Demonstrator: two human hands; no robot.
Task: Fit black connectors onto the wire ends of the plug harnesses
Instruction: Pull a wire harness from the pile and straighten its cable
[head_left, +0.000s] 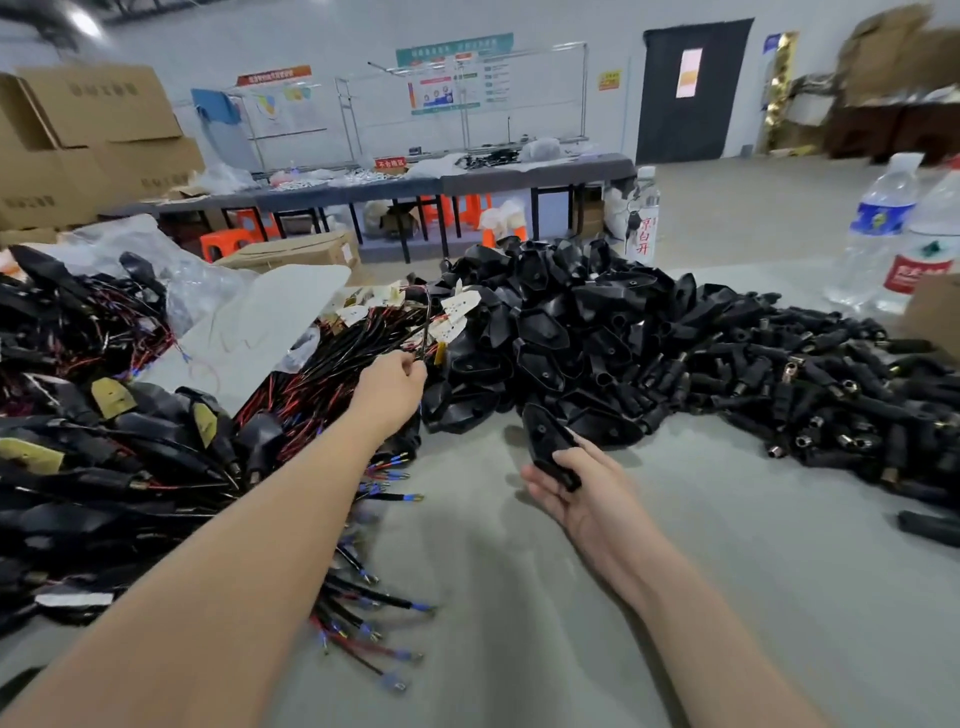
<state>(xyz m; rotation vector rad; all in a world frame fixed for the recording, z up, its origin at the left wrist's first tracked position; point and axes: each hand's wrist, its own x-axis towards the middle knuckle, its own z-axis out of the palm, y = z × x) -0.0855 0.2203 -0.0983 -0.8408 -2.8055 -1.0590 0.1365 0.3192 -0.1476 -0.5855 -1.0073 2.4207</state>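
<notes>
My left hand (394, 387) reaches into a pile of plug harnesses (322, 374) with red and black wires and pinches one thin wire that rises toward white tags. My right hand (576, 493) lies palm up near the table's middle and holds a flat black connector shell (548, 441). A big heap of the same black connector shells (550, 332) lies just beyond both hands. Loose wire ends with blue terminals (395, 499) fan out under my left forearm.
Small black cylindrical connectors (831, 395) spread across the right of the grey table (519, 597). Two water bottles (878, 228) and a cardboard box corner (935, 317) stand far right. More harnesses and plastic bags (119, 291) pile up at the left. A third bottle (644, 218) stands behind the heap.
</notes>
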